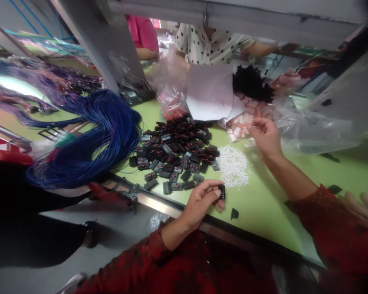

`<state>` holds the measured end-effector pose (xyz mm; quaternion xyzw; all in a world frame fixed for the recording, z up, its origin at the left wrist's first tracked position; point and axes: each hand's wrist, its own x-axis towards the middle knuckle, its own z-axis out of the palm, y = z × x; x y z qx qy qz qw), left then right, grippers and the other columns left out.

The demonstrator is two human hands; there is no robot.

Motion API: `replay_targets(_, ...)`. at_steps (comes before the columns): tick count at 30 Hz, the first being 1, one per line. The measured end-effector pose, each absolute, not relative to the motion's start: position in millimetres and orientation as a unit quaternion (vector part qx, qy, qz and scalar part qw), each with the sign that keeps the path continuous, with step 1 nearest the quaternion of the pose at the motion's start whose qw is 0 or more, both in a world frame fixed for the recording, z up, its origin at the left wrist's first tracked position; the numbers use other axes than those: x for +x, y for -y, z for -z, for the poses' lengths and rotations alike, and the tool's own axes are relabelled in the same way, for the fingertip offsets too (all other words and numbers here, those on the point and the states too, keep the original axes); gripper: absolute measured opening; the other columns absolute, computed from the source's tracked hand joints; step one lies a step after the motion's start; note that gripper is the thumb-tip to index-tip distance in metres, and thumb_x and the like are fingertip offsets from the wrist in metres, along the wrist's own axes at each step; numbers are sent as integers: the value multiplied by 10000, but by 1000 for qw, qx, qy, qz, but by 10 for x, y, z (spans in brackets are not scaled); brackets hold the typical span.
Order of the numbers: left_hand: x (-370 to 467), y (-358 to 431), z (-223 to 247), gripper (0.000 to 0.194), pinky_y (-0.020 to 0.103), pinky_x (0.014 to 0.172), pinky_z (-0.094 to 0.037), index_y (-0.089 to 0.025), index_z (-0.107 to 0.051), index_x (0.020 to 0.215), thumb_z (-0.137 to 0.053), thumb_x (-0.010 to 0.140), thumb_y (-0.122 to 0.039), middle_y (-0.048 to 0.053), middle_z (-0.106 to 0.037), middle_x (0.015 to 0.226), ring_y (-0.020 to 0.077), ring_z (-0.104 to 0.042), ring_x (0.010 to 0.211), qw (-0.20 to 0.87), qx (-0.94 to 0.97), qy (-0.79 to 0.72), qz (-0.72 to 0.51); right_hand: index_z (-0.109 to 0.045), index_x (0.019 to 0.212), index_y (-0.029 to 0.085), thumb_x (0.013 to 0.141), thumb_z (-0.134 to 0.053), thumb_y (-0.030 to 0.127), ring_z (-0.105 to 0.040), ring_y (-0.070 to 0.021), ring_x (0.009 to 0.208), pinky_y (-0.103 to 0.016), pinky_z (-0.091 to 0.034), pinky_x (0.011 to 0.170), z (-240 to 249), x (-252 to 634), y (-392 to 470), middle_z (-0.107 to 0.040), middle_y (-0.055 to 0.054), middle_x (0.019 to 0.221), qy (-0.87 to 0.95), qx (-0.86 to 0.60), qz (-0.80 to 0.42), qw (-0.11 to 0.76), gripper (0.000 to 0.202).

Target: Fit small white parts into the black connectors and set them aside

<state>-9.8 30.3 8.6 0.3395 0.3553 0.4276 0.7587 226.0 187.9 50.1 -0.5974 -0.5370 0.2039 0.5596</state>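
My left hand [202, 200] is closed on a small black connector housing [222, 192] with rows of openings, held just above the table's front edge. Farther off, my right hand [266, 139] is raised at a bag of small white and orange pieces [241, 126]. Its thumb and fingers are pinched together; I cannot make out what is between them. Between the hands lies a spread of tiny white pins [234, 165]. To their left is a heap of black connector housings [178, 159], some with red parts. A small black piece [234, 213] lies right of my left hand.
A thick bundle of blue wires [110, 130] lies at the left on the green table [270, 212]. Behind stand a white sheet [210, 92], a black pile [253, 83] and clear plastic bags [315, 126]. Another person's hand [362, 208] is at the right edge. People sit opposite.
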Motion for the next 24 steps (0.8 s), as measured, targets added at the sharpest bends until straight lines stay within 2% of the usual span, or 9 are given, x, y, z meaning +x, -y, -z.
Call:
replay_targets(3,-99,-301,-102,442,255,586,-506,-119,-707,1083,-825,790,-427,25,-679,740,116,-625,579,756,335,-358,-434,-630,1046,236,801,-767,329,-684,-251,961,-461,-583,879,-517,2276,-1835,-707,-117,1092,540,-590,-225,557,296)
replay_targets(7,-102,-301,-105,418,253,581,-510,-120,-707,1082,-816,801,-410,22,-671,748,113,-628,579,756,337,-355,-435,-657,1022,228,791,-769,331,-698,-241,981,-422,-587,853,-465,2212,-1571,-729,-88,1051,526,-591,-279,544,277)
replay_targets(13,-106,-308,-82,374,255,579,-508,-126,-712,1071,-808,798,-364,19,-666,769,122,-649,603,758,328,-348,-444,-718,963,211,762,-813,349,-689,-183,791,-367,-575,786,-401,2208,-1108,-746,-38,889,494,-611,-343,516,262)
replay_targets(19,-108,-316,-68,378,245,576,-504,-118,-705,1084,-794,807,-358,6,-667,695,111,-627,568,757,323,-348,-449,-754,936,223,874,-744,387,-689,-198,767,-369,-584,725,-366,2401,-568,-761,-49,876,634,-598,-299,389,176)
replay_targets(24,-98,-316,-61,360,236,577,-506,-116,-701,1079,-788,821,-350,9,-678,712,109,-639,578,756,329,-350,-445,-733,981,234,995,-620,265,-679,-196,823,-364,-566,739,-221,2482,-246,-746,-54,939,789,-519,-167,281,118)
